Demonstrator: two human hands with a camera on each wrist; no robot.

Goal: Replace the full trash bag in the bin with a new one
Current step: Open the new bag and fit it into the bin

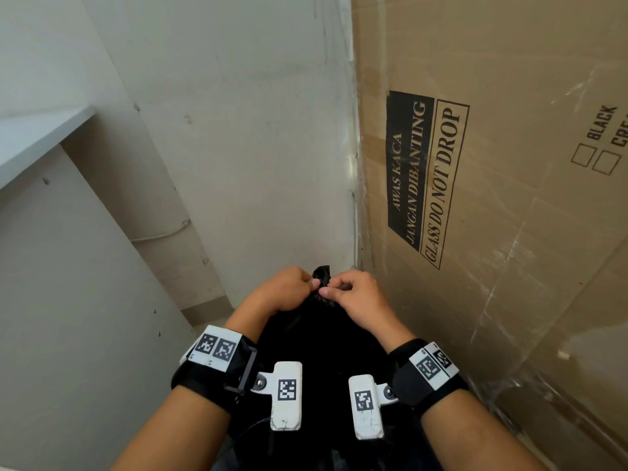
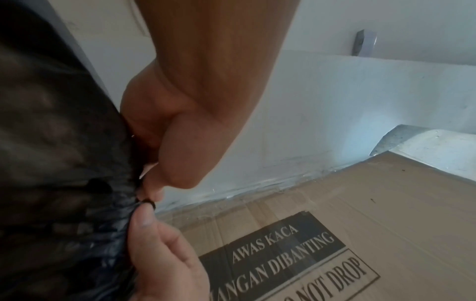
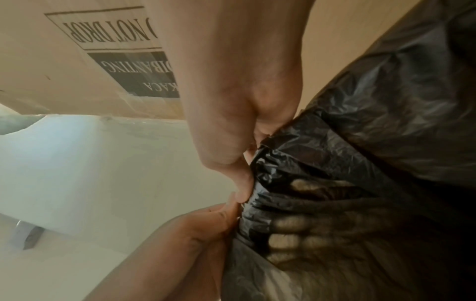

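Both hands meet at the gathered neck of the black bag [image 1: 316, 338], which sits low in the head view, between the forearms and close to the body. The left hand [image 1: 283, 290] has its grip clenched on the neck from the left, thumb and forefinger pinching the bunched plastic. The right hand [image 1: 356, 297] grasps the same neck from the right, its thumb pressed to the twist and its fingers curled in. A short tuft of plastic sticks up above the two grips.

From the left wrist, the right thumb presses against the dark, crinkled film at the pinch. From the right wrist, fingers of the left hand show dimly through the thin film, wrapped round the neck under the plastic.

A large cardboard box [image 1: 509, 164] stands just right of the bag, printed "GLASS DO NOT DROP". A white wall [image 1: 238, 113] rises behind, and a white ledge [image 1: 30, 137] juts in at the upper left. The bin itself cannot be made out.
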